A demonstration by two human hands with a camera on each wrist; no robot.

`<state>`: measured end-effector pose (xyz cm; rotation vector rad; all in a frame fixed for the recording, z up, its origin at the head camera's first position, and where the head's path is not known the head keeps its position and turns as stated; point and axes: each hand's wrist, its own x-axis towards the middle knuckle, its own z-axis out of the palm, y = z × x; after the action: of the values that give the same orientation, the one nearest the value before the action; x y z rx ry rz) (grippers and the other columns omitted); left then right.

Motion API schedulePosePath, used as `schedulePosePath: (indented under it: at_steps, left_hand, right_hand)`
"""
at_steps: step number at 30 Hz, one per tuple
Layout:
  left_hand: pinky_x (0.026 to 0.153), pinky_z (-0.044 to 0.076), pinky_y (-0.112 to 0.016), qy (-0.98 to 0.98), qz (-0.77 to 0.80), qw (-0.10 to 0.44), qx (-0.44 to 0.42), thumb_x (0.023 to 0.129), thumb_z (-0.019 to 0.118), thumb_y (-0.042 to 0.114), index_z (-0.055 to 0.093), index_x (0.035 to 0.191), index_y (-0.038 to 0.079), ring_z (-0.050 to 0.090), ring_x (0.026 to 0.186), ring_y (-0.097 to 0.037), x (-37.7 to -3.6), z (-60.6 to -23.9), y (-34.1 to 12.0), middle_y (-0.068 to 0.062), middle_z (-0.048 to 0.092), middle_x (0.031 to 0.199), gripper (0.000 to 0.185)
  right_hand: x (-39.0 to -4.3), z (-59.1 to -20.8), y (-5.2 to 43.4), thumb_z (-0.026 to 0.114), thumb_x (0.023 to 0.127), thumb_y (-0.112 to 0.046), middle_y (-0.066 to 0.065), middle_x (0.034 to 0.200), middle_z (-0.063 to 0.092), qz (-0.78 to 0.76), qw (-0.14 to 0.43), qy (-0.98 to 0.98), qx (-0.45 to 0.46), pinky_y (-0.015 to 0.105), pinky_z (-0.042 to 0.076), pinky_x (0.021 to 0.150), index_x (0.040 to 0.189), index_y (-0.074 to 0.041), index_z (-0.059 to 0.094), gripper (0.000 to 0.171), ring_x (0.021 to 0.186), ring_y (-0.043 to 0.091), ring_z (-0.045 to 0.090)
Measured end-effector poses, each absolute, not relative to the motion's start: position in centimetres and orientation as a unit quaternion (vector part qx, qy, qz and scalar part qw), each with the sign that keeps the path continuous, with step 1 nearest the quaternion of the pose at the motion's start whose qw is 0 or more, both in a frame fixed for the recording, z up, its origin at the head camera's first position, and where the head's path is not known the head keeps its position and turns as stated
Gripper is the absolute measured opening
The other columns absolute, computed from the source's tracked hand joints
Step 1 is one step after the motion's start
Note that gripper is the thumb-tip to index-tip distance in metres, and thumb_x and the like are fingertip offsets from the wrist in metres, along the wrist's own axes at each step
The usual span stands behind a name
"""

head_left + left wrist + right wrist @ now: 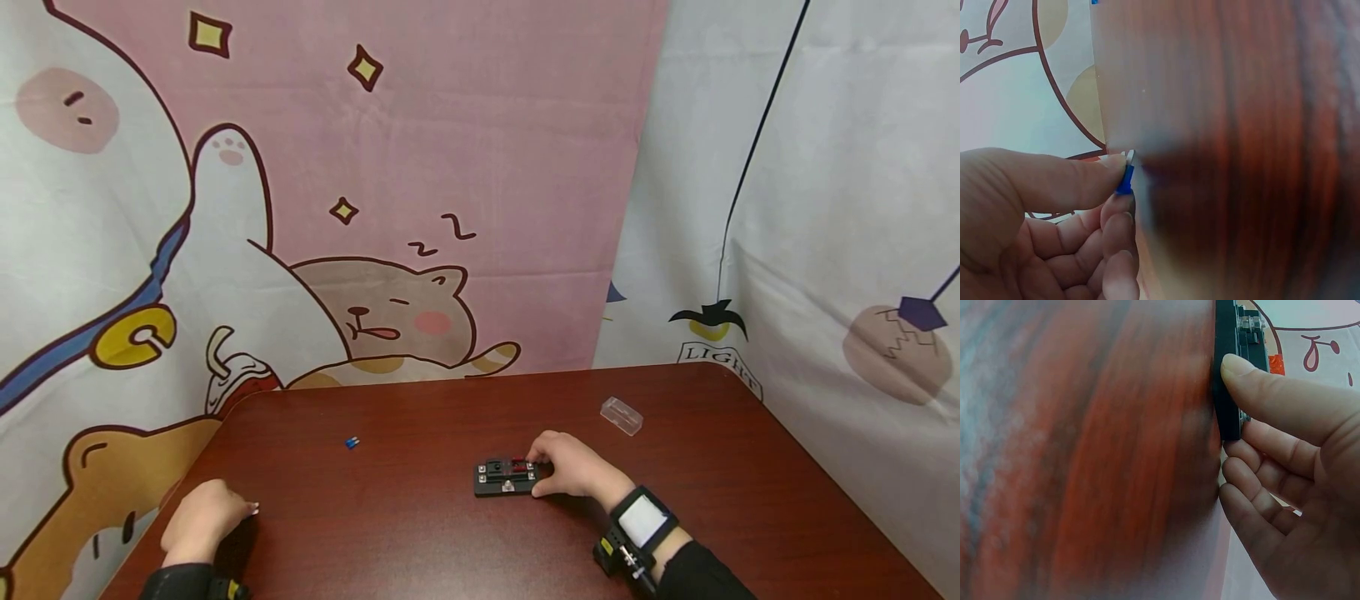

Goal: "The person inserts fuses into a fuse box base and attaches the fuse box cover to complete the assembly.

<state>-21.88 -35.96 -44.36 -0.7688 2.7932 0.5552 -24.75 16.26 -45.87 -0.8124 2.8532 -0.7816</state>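
left hand pinches small blue fuse, near-left tabletop edge | right hand grips black fuse box, centre | risk: loose pinch may drop fuse off edge

"LIGHT" on the white backdrop cloth, "zZ" (sleep marks) on the pink one

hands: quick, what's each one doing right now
Left hand: pinching a small blue fuse.
Right hand: gripping the black fuse block.
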Motion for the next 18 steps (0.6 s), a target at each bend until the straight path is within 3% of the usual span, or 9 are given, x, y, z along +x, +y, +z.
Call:
schedulePosePath:
  at_steps: [4, 8, 11, 18]
  left_hand:
    - [0.069, 0.048, -0.058, 0.948, 0.194, 0.089, -0.235, 0.082, 0.076, 0.035, 0.065, 0.107, -0.007, 0.058, 0.088, -0.043, -21.6, -44.2, -36.1, -0.037, 0.057, 0.111, 0.05]
    - [0.064, 0.047, -0.051, 0.949, 0.212, 0.088, -0.217, 0.083, 0.076, 0.027, 0.069, 0.087, 0.001, 0.059, 0.08, -0.035, -21.3, -43.9, -36.2, -0.024, 0.063, 0.092, 0.028]
    - [0.062, 0.044, -0.046, 0.948, 0.226, 0.082, -0.209, 0.083, 0.076, 0.025, 0.066, 0.082, 0.005, 0.055, 0.076, -0.03, -21.0, -43.7, -36.1, -0.015, 0.061, 0.084, 0.022]
    - [0.059, 0.044, -0.042, 0.955, 0.23, 0.058, -0.181, 0.083, 0.078, 0.023, 0.065, 0.083, 0.006, 0.054, 0.073, -0.026, -20.7, -43.1, -35.5, -0.01, 0.061, 0.081, 0.022]
  right_hand:
    - [-24.8, -45.9, 16.2, 0.09, 0.072, -0.022, -0.001, 0.098, 0.061, -0.254, 0.035, 0.929, -0.266, 0.043, 0.049, 0.083, 0.099, -0.012, 0.068, 0.036, 0.09, 0.02, 0.058]
    - [-24.8, -45.9, 16.2, 0.09, 0.072, -0.022, -0.002, 0.098, 0.06, -0.253, 0.036, 0.93, -0.265, 0.043, 0.049, 0.083, 0.099, -0.012, 0.068, 0.036, 0.09, 0.019, 0.058]
    - [-24.8, -46.0, 16.2, 0.09, 0.071, -0.022, -0.002, 0.098, 0.06, -0.253, 0.036, 0.93, -0.264, 0.043, 0.049, 0.083, 0.099, -0.012, 0.068, 0.036, 0.09, 0.019, 0.058]
    - [-24.9, -46.1, 16.3, 0.089, 0.072, -0.023, -0.004, 0.097, 0.06, -0.256, 0.037, 0.93, -0.26, 0.042, 0.049, 0.084, 0.099, -0.014, 0.068, 0.036, 0.089, 0.017, 0.057]
